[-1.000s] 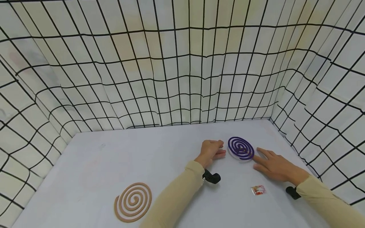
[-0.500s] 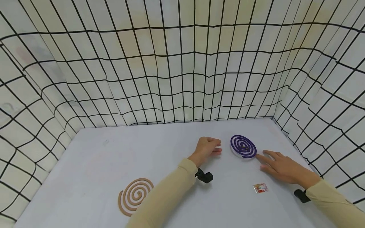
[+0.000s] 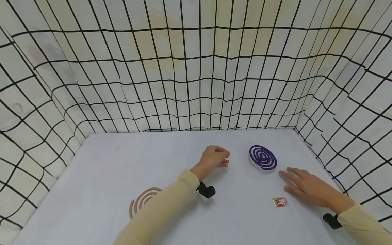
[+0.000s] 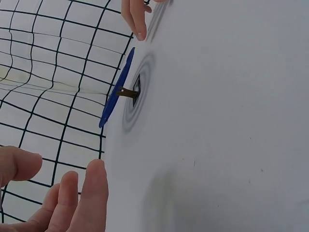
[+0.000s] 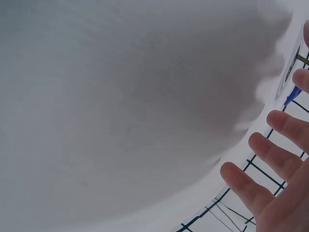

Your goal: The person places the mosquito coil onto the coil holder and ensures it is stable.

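A purple mosquito coil (image 3: pixel 262 158) stands tilted at the right of the white table. From the side, in the left wrist view, it looks blue and sits raised above the surface on a small brownish stand (image 4: pixel 128 92). To its left is my left hand (image 3: pixel 211 158), apart from it, with relaxed fingers and nothing between them. On the other side my right hand (image 3: pixel 315 189) has its fingers spread, empty and a little away from the coil's edge. A brown mosquito coil (image 3: pixel 131 208) lies flat at the lower left, partly hidden by my left sleeve.
A small red and white packet (image 3: pixel 280 201) lies between my forearms, close to my right hand. White walls with black netting (image 3: pixel 196 92) close off the table (image 3: pixel 101 170) at the back and both sides.
My right hand has drawn back rightward from the purple coil's edge, which its fingertips were at. My left hand has moved away to the left. The coil stays standing.
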Demonstrator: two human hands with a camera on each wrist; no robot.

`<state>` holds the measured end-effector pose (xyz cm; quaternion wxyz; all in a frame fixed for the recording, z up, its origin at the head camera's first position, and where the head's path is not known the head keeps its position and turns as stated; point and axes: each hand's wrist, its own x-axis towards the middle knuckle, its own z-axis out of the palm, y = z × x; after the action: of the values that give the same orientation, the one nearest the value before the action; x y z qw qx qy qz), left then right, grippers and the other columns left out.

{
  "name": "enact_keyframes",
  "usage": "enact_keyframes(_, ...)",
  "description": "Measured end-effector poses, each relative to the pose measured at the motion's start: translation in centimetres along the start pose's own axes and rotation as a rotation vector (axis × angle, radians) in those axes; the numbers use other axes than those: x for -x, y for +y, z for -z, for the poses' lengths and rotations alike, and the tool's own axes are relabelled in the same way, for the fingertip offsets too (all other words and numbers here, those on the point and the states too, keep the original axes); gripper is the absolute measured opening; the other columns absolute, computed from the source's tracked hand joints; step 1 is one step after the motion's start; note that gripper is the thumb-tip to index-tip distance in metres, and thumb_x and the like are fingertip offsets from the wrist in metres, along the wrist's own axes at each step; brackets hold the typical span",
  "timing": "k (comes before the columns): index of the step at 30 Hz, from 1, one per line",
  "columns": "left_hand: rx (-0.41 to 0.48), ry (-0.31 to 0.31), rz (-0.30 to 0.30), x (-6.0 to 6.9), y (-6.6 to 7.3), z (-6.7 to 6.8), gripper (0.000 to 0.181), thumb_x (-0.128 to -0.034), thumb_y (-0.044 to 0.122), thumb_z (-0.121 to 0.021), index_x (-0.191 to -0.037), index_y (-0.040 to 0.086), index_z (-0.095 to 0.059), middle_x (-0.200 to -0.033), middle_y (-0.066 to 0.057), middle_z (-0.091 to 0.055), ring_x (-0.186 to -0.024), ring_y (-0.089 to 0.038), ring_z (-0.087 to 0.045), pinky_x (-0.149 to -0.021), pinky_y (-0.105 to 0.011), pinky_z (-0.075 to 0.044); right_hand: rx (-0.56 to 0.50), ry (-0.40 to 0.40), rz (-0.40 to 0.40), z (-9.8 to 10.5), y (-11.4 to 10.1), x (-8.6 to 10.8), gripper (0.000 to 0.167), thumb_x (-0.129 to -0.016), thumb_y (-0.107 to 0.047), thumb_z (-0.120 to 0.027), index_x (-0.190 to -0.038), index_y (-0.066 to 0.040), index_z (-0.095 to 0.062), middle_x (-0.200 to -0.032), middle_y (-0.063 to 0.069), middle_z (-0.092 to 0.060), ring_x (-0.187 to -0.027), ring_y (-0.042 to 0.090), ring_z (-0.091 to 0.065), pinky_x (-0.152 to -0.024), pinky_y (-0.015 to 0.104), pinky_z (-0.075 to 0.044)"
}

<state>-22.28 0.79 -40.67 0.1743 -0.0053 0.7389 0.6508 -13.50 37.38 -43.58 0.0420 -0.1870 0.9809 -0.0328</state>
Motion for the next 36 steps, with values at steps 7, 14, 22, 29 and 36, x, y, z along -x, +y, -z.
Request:
enact_keyframes(7,-0.072,0.004,-0.013,1.3,-0.3,2.2,0.028,-0.0964,0.019,-0.070,-0.118,0.002,-0.067,-0.119,-0.013,-0.071,-0.097,-0.021,-0.076,-0.081,-0.030,-0.063,0.022,0.043,0.033,-0.2,-0.1,1.1,0.057,-0.103,-0.056,-0.054,-0.153,-0.029,-0.050,-0.153,0.017,-0.053,-0.136,0.046,-0.054,-0.103,0.068,-0.047)
enact_keyframes(14,-0.127,0.011,-0.024,2.5,-0.9,4.5,0.029,-0.0962,0.020,-0.068,-0.119,0.002,-0.065,-0.117,-0.016,-0.072,-0.100,-0.023,-0.075,-0.080,-0.030,-0.063,0.035,0.062,0.062,-0.3,-0.1,1.5,0.057,-0.102,-0.057,-0.056,-0.152,-0.031,-0.051,-0.151,0.014,-0.055,-0.133,0.043,-0.056,-0.102,0.067,-0.048)
enact_keyframes(22,-0.188,0.042,-0.053,4.0,-0.8,7.1,0.030,-0.0967,0.022,-0.067,-0.120,0.002,-0.066,-0.119,-0.016,-0.073,-0.106,-0.028,-0.075,-0.082,-0.031,-0.063,0.046,0.087,0.101,-0.4,-0.6,2.3,0.055,-0.101,-0.055,-0.058,-0.150,-0.032,-0.053,-0.149,0.011,-0.058,-0.133,0.039,-0.057,-0.100,0.065,-0.050)
enact_keyframes(29,-0.225,0.076,-0.053,5.1,-0.3,9.3,0.032,-0.0974,0.023,-0.067,-0.122,0.004,-0.065,-0.122,-0.017,-0.072,-0.108,-0.028,-0.074,-0.084,-0.031,-0.063,0.053,0.137,0.140,-0.8,-0.6,3.5,0.054,-0.099,-0.054,-0.063,-0.148,-0.034,-0.055,-0.147,0.006,-0.059,-0.131,0.034,-0.060,-0.098,0.060,-0.053)
enact_keyframes(36,-0.269,0.115,-0.038,6.5,-0.1,11.7,0.034,-0.0979,0.025,-0.066,-0.124,0.003,-0.064,-0.125,-0.019,-0.071,-0.112,-0.034,-0.072,-0.085,-0.031,-0.063,0.072,0.141,0.164,-1.0,-0.6,4.1,0.060,-0.093,-0.063,-0.066,-0.147,-0.040,-0.054,-0.148,0.004,-0.059,-0.130,0.032,-0.060,-0.096,0.060,-0.054)
